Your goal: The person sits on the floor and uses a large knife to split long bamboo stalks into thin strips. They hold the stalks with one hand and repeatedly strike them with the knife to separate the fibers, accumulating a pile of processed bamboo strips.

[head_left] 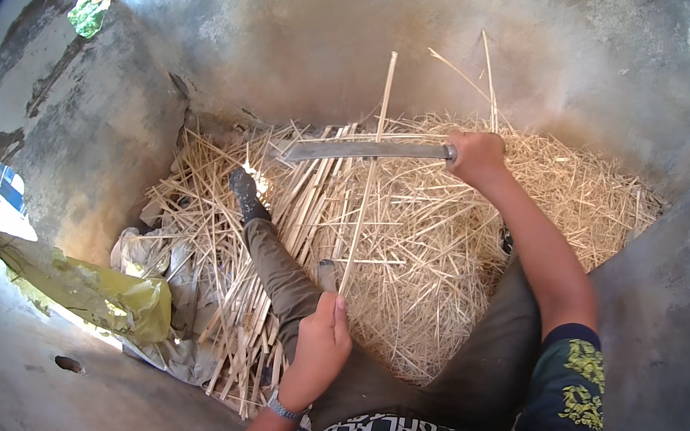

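My left hand (321,341), with a watch on its wrist, is closed around the lower end of a long, thin bamboo strip (360,227). The strip stands nearly upright in front of me. In my right hand (474,160) is the handle of a machete (341,151), its long grey blade pointing left. The blade crosses the upper part of the strip; whether the two touch I cannot tell. A short dark blunt piece (327,275) shows just above my left hand, its kind unclear.
Between and beyond my legs lies a large heap of pale shavings (432,291). Cut strips (308,197) are piled at the left, around my dark-shod foot (248,197). A yellow-green plastic sheet (127,303) lies left of them. Concrete walls (346,28) enclose the spot.
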